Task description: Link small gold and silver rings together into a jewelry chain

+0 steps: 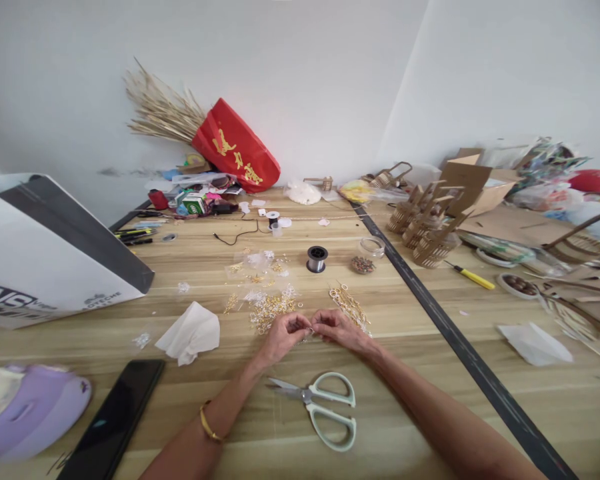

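My left hand point(281, 335) and my right hand point(341, 329) meet fingertip to fingertip low over the wooden table. Both are pinched closed around something tiny that I cannot make out. Just beyond my left hand lies a heap of gold and silver jewelry findings point(273, 312). A bundle of gold chains point(350, 307) with small rings lies beyond my right hand. Nearer to me, between my forearms, is a pair of scissors point(307, 397) with pale green handles, its blades slightly apart and pointing left.
A spool of wire point(317, 259) and a dish of brown beads point(363, 265) stand farther back. On the left are a crumpled tissue point(193, 332), a black phone point(115, 417) and a white box point(55, 247). Small bamboo baskets point(423, 227) and a yellow-handled tool point(475, 277) lie to the right.
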`<state>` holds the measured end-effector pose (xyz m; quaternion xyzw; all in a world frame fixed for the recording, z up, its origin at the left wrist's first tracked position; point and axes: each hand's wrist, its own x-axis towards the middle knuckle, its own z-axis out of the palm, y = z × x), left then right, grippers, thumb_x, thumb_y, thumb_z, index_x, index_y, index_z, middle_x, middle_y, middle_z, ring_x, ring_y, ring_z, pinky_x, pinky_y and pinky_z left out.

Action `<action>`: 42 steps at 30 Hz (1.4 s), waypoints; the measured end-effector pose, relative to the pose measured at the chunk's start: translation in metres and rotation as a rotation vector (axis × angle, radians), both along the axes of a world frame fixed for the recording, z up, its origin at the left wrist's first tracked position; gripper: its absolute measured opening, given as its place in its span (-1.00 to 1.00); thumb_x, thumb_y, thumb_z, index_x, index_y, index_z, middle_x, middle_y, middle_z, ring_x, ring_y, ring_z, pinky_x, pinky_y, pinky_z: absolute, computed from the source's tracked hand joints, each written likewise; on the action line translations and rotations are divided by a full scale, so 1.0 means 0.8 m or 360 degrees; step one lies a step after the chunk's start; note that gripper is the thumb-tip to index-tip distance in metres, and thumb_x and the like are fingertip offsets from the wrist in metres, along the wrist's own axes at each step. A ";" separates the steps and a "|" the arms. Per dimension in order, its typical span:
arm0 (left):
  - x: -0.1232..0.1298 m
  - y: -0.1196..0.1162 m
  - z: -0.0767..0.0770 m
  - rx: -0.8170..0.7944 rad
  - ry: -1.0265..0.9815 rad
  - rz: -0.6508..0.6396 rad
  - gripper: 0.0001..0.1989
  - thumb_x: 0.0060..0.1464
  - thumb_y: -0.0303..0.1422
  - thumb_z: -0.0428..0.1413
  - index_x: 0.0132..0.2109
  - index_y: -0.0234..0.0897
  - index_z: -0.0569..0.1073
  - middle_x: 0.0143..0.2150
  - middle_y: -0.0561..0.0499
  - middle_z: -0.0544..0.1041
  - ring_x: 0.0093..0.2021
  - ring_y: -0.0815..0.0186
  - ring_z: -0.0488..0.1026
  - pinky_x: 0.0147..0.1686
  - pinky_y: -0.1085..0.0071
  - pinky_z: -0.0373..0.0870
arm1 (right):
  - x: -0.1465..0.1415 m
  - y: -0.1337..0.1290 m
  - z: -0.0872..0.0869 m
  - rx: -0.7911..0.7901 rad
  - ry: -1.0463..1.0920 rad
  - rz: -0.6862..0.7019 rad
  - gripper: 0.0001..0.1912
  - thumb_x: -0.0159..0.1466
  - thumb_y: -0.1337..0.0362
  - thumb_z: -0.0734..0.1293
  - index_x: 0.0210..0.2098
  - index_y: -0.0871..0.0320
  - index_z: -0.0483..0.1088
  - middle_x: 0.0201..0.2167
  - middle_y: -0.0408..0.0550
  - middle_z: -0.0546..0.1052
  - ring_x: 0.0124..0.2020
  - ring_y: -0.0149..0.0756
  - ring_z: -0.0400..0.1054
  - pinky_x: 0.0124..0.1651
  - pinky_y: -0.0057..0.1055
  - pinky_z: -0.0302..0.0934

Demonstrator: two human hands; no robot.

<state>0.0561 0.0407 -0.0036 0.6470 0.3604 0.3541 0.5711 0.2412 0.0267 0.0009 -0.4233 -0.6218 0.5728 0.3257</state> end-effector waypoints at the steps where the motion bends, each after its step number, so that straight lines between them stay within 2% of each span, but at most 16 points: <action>1: 0.000 0.000 -0.001 -0.0001 -0.0002 -0.0004 -0.87 -0.08 -0.38 0.19 -0.36 -0.37 0.47 -0.40 -0.03 0.53 -0.38 0.34 0.43 -0.31 0.42 0.34 | 0.000 0.000 0.000 -0.0001 0.0000 0.0002 -0.64 0.14 -0.01 0.33 -0.39 0.21 0.38 -0.56 -0.21 0.34 -0.59 -0.51 0.13 -0.53 -0.55 0.04; 11: -0.001 0.001 0.001 0.0043 0.0063 0.0032 -0.91 -0.07 -0.41 0.17 -0.39 -0.37 0.49 -0.46 0.01 0.51 -0.44 0.39 0.38 -0.39 0.47 0.29 | -0.001 -0.001 0.004 -0.0006 -0.0026 0.0016 -0.65 0.14 0.01 0.33 -0.38 0.22 0.39 -0.59 -0.22 0.32 -0.60 -0.52 0.12 -0.53 -0.54 0.04; 18: -0.003 0.003 0.005 -0.0062 0.0041 0.0097 -0.86 -0.09 -0.35 0.18 -0.43 -0.37 0.46 -0.52 0.04 0.45 -0.49 0.42 0.33 -0.44 0.49 0.24 | 0.002 0.001 0.011 -0.0043 0.0021 0.0033 -0.65 0.10 0.04 0.38 -0.34 0.23 0.40 -0.52 -0.17 0.39 -0.55 -0.49 0.22 -0.49 -0.54 0.15; 23: -0.003 0.005 0.002 -0.0165 -0.0054 0.0128 -0.82 -0.13 -0.32 0.20 -0.44 -0.37 0.43 -0.55 0.06 0.43 -0.50 0.43 0.32 -0.45 0.49 0.24 | 0.010 0.006 0.004 -0.0048 0.0065 0.0013 -0.66 0.07 0.07 0.40 -0.31 0.22 0.39 -0.50 -0.18 0.40 -0.55 -0.50 0.22 -0.49 -0.53 0.17; 27: -0.004 0.006 0.000 -0.0239 -0.0097 0.0158 -0.79 -0.17 -0.30 0.23 -0.45 -0.36 0.43 -0.55 0.06 0.44 -0.50 0.42 0.34 -0.44 0.48 0.26 | 0.021 0.011 -0.002 0.0054 -0.0115 -0.0049 -0.70 0.12 0.08 0.37 -0.35 0.22 0.40 -0.54 -0.19 0.37 -0.58 -0.50 0.19 -0.53 -0.54 0.08; 30: -0.004 0.005 0.002 -0.0276 -0.0132 0.0165 -0.79 -0.17 -0.29 0.24 -0.45 -0.35 0.42 -0.55 0.06 0.44 -0.50 0.42 0.36 -0.43 0.48 0.27 | 0.027 0.013 0.001 0.0164 -0.0243 -0.0112 -0.71 0.14 0.09 0.35 -0.29 0.20 0.41 -0.60 -0.21 0.35 -0.61 -0.49 0.19 -0.57 -0.54 0.02; 33: -0.003 0.004 0.006 -0.0329 -0.0174 0.0188 -0.77 -0.18 -0.28 0.26 -0.45 -0.35 0.42 -0.54 0.05 0.46 -0.48 0.40 0.39 -0.41 0.46 0.31 | 0.028 0.013 0.008 0.0219 -0.0196 -0.0197 -0.66 0.15 0.06 0.34 -0.21 0.18 0.38 -0.57 -0.18 0.40 -0.61 -0.45 0.27 -0.58 -0.54 0.07; 35: -0.003 0.004 0.007 -0.0356 -0.0202 0.0203 -0.76 -0.19 -0.28 0.27 -0.46 -0.36 0.42 -0.54 0.04 0.48 -0.48 0.39 0.40 -0.39 0.45 0.32 | 0.026 0.011 0.014 0.0233 -0.0172 -0.0254 -0.65 0.17 0.04 0.32 -0.20 0.18 0.37 -0.61 -0.21 0.37 -0.65 -0.44 0.27 -0.60 -0.53 0.08; 39: -0.004 0.004 0.007 -0.0367 -0.0254 0.0179 -0.73 -0.19 -0.25 0.28 -0.46 -0.37 0.42 -0.53 0.01 0.50 -0.49 0.40 0.41 -0.40 0.44 0.34 | 0.023 0.005 0.027 0.0339 -0.0357 -0.0349 -0.69 0.21 0.04 0.27 -0.27 0.18 0.38 -0.77 -0.31 0.19 -0.76 -0.51 0.08 -0.68 -0.56 -0.06; 42: -0.005 0.004 0.006 -0.0354 -0.0247 0.0164 -0.72 -0.19 -0.24 0.29 -0.47 -0.38 0.42 -0.54 0.01 0.49 -0.51 0.41 0.39 -0.42 0.45 0.33 | 0.023 0.001 0.039 0.0608 -0.0613 -0.0443 -0.75 0.21 0.10 0.27 -0.35 0.18 0.38 -0.68 -0.23 0.31 -0.76 -0.56 0.02 -0.68 -0.55 -0.11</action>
